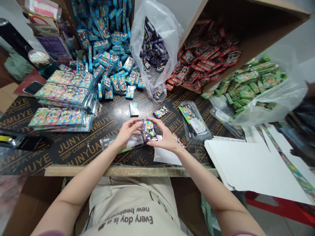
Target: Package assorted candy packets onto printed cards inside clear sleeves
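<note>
A small purple printed box is held between my two hands, above the table's front edge. The fingers of my left hand close on its left side. My right hand grips it from the right, thumb low and fingers at the top. Under my left hand lies a clear plastic pouch with a green printed edge. A white sheet is partly hidden below my right hand, and a red box shows beside it. Just beyond my hands are a blue box and another purple box.
Blue boxes are heaped at the back, near a plastic bag of purple ones. A carton holds red boxes; another bag holds green ones. Filled packs are stacked left. White card sheets lie right.
</note>
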Action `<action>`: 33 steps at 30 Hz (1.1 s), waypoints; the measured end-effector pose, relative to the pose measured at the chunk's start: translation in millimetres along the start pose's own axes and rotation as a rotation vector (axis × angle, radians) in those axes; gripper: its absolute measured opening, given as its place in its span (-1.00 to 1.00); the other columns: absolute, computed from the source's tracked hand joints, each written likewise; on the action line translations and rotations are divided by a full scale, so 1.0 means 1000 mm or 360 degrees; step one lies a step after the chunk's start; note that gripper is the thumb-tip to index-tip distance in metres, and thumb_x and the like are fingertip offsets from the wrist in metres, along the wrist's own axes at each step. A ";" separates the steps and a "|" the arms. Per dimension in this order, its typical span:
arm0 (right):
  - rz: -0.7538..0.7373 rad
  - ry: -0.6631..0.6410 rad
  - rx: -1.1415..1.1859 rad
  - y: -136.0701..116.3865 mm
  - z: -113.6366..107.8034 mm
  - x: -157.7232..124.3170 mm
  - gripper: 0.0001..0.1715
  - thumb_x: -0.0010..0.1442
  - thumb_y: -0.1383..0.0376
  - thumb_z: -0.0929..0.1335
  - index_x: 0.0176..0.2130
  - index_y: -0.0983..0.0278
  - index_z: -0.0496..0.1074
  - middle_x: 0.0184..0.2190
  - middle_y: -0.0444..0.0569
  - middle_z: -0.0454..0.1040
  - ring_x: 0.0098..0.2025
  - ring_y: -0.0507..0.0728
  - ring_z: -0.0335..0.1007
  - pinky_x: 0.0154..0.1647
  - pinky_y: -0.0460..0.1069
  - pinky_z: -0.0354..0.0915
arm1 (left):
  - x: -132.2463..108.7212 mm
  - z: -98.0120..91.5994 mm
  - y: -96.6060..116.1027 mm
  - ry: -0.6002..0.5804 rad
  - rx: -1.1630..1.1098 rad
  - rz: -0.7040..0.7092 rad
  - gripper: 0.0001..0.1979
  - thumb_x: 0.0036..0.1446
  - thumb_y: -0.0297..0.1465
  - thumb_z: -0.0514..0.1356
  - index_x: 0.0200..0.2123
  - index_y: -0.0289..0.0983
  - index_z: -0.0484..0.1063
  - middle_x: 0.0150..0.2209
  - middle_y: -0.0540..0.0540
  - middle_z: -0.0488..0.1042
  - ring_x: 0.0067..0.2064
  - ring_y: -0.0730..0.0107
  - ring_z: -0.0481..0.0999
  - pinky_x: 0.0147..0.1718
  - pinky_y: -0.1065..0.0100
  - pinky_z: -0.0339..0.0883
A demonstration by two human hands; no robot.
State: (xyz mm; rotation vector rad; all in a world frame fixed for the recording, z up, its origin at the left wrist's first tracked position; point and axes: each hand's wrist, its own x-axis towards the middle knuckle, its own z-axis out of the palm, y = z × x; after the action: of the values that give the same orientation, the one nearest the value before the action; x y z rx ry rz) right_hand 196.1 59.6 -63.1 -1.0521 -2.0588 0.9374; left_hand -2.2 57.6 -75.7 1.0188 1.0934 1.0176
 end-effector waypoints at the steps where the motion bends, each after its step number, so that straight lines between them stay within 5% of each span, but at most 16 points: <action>1: 0.0046 -0.0022 0.0157 -0.001 0.001 -0.004 -0.02 -0.15 -0.02 0.53 0.19 0.14 0.26 0.18 0.07 0.31 0.23 0.30 0.21 0.25 0.20 0.12 | -0.005 0.003 0.002 -0.0081 -0.0081 -0.0046 -0.36 -0.01 -0.06 0.27 0.06 -0.33 0.36 -0.21 -0.17 0.53 -0.28 0.31 0.52 -0.32 0.30 0.41; 4: 0.0252 0.0018 0.0708 0.002 0.002 -0.013 -0.09 -0.17 -0.09 0.51 0.11 0.17 0.34 0.13 0.05 0.38 0.16 0.29 0.30 0.19 0.17 0.20 | -0.024 0.011 0.005 -0.0234 0.0130 0.0126 -0.15 -0.13 -0.11 0.37 0.22 -0.26 0.21 -0.07 -0.19 0.51 -0.06 0.20 0.51 -0.07 0.18 0.37; 7: 0.0516 -0.0068 0.1185 0.003 0.000 -0.022 -0.22 -0.13 -0.13 0.47 0.00 0.21 0.44 -0.07 0.04 0.53 -0.08 0.23 0.48 0.02 0.14 0.34 | -0.045 0.017 0.003 -0.0132 0.0707 0.0449 -0.06 -0.24 -0.15 0.44 0.24 -0.17 0.22 0.10 -0.21 0.38 0.15 0.08 0.34 0.16 0.08 0.17; 10: 0.0722 -0.0519 0.1357 0.003 0.000 -0.034 -0.33 -0.07 -0.16 0.43 -0.16 0.29 0.49 -0.31 0.04 0.57 -0.34 0.15 0.52 -0.21 0.07 0.41 | -0.058 0.021 0.002 0.0073 0.1032 0.0622 -0.35 -0.14 -0.16 0.40 0.07 -0.16 0.43 0.02 -0.17 0.41 0.08 0.13 0.39 0.09 0.12 0.23; 13: 0.0854 -0.0825 0.1278 0.005 0.005 -0.044 -0.05 0.02 -0.40 0.17 -0.12 0.33 0.47 -0.37 0.11 0.56 -0.46 0.17 0.51 -0.44 0.05 0.40 | -0.064 0.024 0.002 0.0045 0.0960 0.0678 -0.79 0.01 -0.22 0.32 -0.39 -0.25 0.58 -0.36 -0.08 0.50 -0.26 0.31 0.47 -0.17 0.28 0.31; 16: 0.0563 -0.0333 0.0834 0.004 0.006 -0.050 0.08 -0.03 -0.43 0.17 0.18 0.22 0.26 -0.04 0.20 0.48 -0.16 0.29 0.52 -0.27 0.15 0.45 | -0.064 0.026 -0.003 0.0262 0.0641 0.0480 -0.72 0.00 -0.22 0.31 -0.60 -0.29 0.50 -0.56 -0.02 0.45 -0.45 0.43 0.39 -0.33 0.35 0.25; 18: 0.0184 0.0068 0.0363 -0.001 0.006 -0.052 0.18 -0.14 -0.30 0.41 0.30 0.10 0.07 0.25 0.16 0.21 0.21 0.38 0.25 0.07 0.28 0.31 | -0.062 0.027 -0.008 0.0398 0.0352 0.0292 -0.72 -0.05 -0.20 0.34 -0.58 -0.31 0.52 -0.56 0.00 0.47 -0.49 0.48 0.36 -0.39 0.39 0.23; 20: -0.0117 0.0161 -0.0041 -0.008 0.006 -0.054 0.25 -0.18 -0.13 0.52 0.34 0.05 -0.01 0.35 0.10 0.04 0.36 0.40 -0.05 0.26 0.35 0.08 | -0.060 0.028 -0.013 0.0425 0.0166 0.0170 -0.69 -0.10 -0.17 0.36 -0.57 -0.33 0.53 -0.56 0.01 0.48 -0.51 0.51 0.34 -0.43 0.41 0.22; 23: -0.0352 0.0086 -0.0341 -0.014 0.009 -0.054 0.00 -0.02 0.06 0.46 0.31 0.01 0.06 0.23 0.05 0.25 0.30 0.36 0.10 0.27 0.32 0.06 | -0.059 0.028 -0.016 0.0317 0.0194 0.0101 -0.62 -0.10 -0.10 0.35 -0.57 -0.34 0.52 -0.56 -0.01 0.48 -0.52 0.48 0.36 -0.44 0.40 0.25; 26: -0.0335 0.0232 -0.0469 -0.007 0.010 -0.053 -0.13 -0.02 0.11 0.42 0.24 0.02 0.17 0.09 0.03 0.37 0.16 0.34 0.26 0.18 0.28 0.15 | -0.055 0.017 -0.017 0.0219 0.0622 0.0261 -0.58 0.08 -0.05 0.21 -0.36 -0.32 0.57 -0.33 -0.12 0.58 -0.28 0.28 0.50 -0.21 0.27 0.35; 29: -0.0208 0.0445 -0.0581 0.010 0.007 -0.051 -0.17 -0.03 0.12 0.42 0.21 0.07 0.20 0.05 0.07 0.38 0.11 0.36 0.27 0.12 0.26 0.16 | -0.049 -0.004 -0.021 0.0207 0.1514 0.0486 -0.35 -0.03 -0.04 0.30 0.09 -0.25 0.41 0.09 -0.26 0.43 0.12 0.01 0.36 0.16 -0.01 0.11; 31: -0.0182 0.0447 -0.0659 0.022 0.005 -0.051 -0.17 -0.02 0.10 0.43 0.21 0.10 0.20 0.04 0.09 0.39 0.08 0.37 0.29 0.07 0.25 0.15 | -0.046 -0.016 -0.026 0.0126 0.2028 0.0478 -0.05 -0.21 -0.07 0.41 0.25 -0.25 0.21 0.14 -0.31 0.36 0.17 -0.08 0.28 0.20 -0.12 -0.02; 33: -0.0175 0.0373 -0.0736 0.030 0.005 -0.051 -0.16 0.01 0.05 0.44 0.22 0.13 0.19 0.05 0.11 0.40 0.06 0.38 0.30 0.04 0.24 0.14 | -0.046 -0.023 -0.030 0.0045 0.2248 0.0474 0.03 -0.22 -0.12 0.42 0.30 -0.29 0.09 0.08 -0.29 0.39 0.11 -0.05 0.33 0.20 -0.10 0.01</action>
State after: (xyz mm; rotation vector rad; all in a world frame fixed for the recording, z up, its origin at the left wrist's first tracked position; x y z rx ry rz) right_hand 228.8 27.3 -101.1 -1.1984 -2.1538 0.2661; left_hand -28.3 10.0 -99.3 2.3233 1.7328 0.3370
